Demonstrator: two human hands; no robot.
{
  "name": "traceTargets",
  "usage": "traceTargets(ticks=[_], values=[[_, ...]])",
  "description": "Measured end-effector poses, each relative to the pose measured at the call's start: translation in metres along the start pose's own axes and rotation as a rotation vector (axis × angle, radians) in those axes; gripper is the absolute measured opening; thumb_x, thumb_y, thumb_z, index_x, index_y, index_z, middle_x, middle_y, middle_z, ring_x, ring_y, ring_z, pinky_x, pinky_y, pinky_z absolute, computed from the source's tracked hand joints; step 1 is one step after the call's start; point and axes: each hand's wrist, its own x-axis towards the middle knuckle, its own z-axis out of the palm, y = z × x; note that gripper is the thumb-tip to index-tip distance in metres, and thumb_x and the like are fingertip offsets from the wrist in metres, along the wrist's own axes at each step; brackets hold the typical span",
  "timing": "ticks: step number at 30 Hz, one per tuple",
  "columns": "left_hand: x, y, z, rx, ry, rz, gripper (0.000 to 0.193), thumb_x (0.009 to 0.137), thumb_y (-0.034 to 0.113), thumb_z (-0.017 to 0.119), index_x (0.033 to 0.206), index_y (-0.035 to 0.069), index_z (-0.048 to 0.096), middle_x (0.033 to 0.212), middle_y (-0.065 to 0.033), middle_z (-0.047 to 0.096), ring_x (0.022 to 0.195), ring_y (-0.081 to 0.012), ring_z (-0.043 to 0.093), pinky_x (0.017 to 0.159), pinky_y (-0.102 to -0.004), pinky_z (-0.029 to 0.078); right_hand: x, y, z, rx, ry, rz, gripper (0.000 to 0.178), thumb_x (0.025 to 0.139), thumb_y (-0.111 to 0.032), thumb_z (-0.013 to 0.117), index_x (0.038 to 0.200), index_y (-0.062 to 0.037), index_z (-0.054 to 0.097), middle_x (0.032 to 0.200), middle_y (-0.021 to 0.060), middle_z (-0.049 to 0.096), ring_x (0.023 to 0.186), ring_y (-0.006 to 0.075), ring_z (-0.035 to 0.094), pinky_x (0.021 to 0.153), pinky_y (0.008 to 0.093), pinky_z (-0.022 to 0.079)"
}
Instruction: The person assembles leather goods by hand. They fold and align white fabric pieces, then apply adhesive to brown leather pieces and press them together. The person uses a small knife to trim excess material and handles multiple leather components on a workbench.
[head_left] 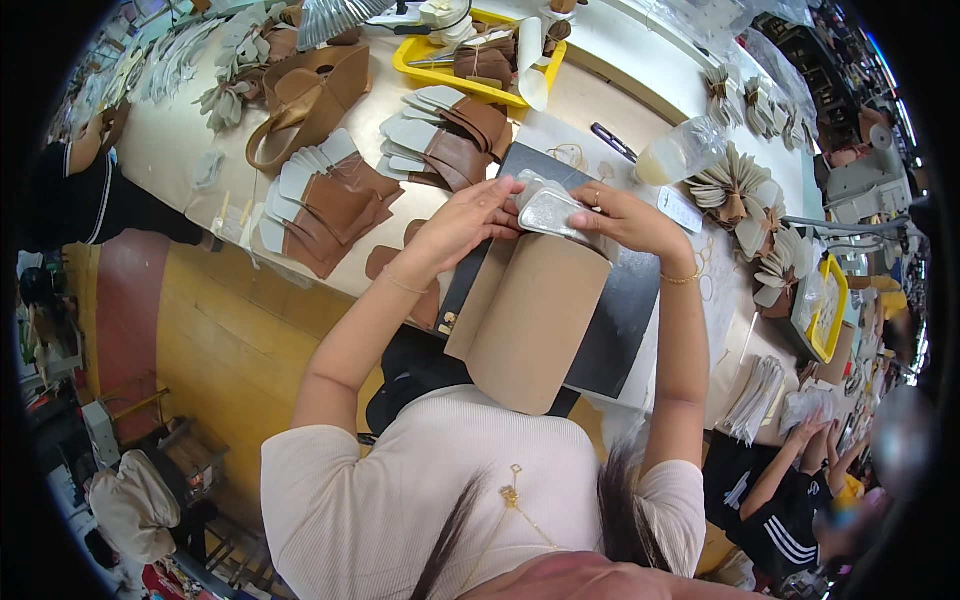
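Note:
A tan leather-like panel (545,320) with a curved near edge lies in front of me on a dark flat board (612,335), reaching past the table's edge. At its far end is a stack of rounded, silvery-white flat pieces (548,210). My right hand (632,222) grips the stack from the right, thumb on top and the other fingers partly hidden behind. My left hand (468,222) holds its left edge between thumb and fingers. Whether the silvery pieces are joined to the tan panel, I cannot tell.
Brown leather pieces with pale ends lie in fanned stacks (325,205) to the left, near a brown bag (312,95). A yellow tray (415,62) stands beyond. A clear plastic bottle (685,150) and bundled pale pieces (735,185) sit right. Co-workers are at both sides.

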Motion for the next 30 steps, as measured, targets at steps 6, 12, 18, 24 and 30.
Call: traceTargets(ticks=[6, 12, 18, 24, 30], values=[[0.01, 0.007, 0.013, 0.07, -0.017, 0.076, 0.043, 0.101, 0.035, 0.046, 0.125, 0.001, 0.051, 0.104, -0.0071, 0.061, 0.092, -0.014, 0.058, 0.081, -0.0271, 0.046, 0.003, 0.007, -0.002, -0.154, -0.006, -0.018, 0.053, 0.082, -0.04, 0.072, 0.115, 0.0004, 0.06, 0.107, 0.0118, 0.062, 0.097, 0.0208, 0.058, 0.086, 0.0331, 0.045], [0.044, 0.015, -0.001, 0.344, 0.035, 0.271, 0.038, 0.096, 0.031, 0.056, 0.122, 0.004, 0.056, 0.103, -0.006, 0.061, 0.089, -0.0115, 0.055, 0.077, -0.0249, 0.044, -0.017, 0.018, 0.0, 0.358, 0.183, 0.057, 0.05, 0.078, -0.031, 0.077, 0.115, -0.0002, 0.061, 0.102, 0.0052, 0.063, 0.094, 0.0127, 0.055, 0.085, 0.0288, 0.044], [0.062, 0.026, -0.011, 0.881, 0.036, 0.079, 0.036, 0.088, 0.03, 0.066, 0.114, 0.004, 0.06, 0.086, -0.0001, 0.057, 0.078, -0.0087, 0.054, 0.068, -0.0221, 0.045, -0.032, 0.015, -0.007, 0.388, 0.146, 0.037, 0.05, 0.079, -0.031, 0.076, 0.115, 0.0003, 0.061, 0.101, 0.0036, 0.064, 0.093, 0.0113, 0.054, 0.085, 0.0271, 0.044], [0.033, 0.016, -0.002, 0.663, 0.106, 0.019, 0.036, 0.095, 0.031, 0.058, 0.12, 0.007, 0.052, 0.088, -0.0026, 0.059, 0.08, -0.0104, 0.056, 0.07, -0.0248, 0.047, -0.004, 0.019, 0.004, 0.237, 0.079, -0.031, 0.047, 0.08, -0.035, 0.076, 0.11, -0.0015, 0.062, 0.096, 0.0031, 0.064, 0.086, 0.0101, 0.053, 0.076, 0.0256, 0.043], [0.031, 0.024, 0.009, 0.482, 0.069, 0.056, 0.038, 0.096, 0.027, 0.056, 0.127, 0.006, 0.047, 0.094, -0.0045, 0.059, 0.084, -0.0111, 0.056, 0.075, -0.0261, 0.047, -0.003, 0.015, 0.003, 0.205, 0.062, -0.01, 0.049, 0.077, -0.034, 0.078, 0.11, -0.0013, 0.062, 0.096, 0.0018, 0.064, 0.086, 0.0094, 0.054, 0.077, 0.0253, 0.044]])
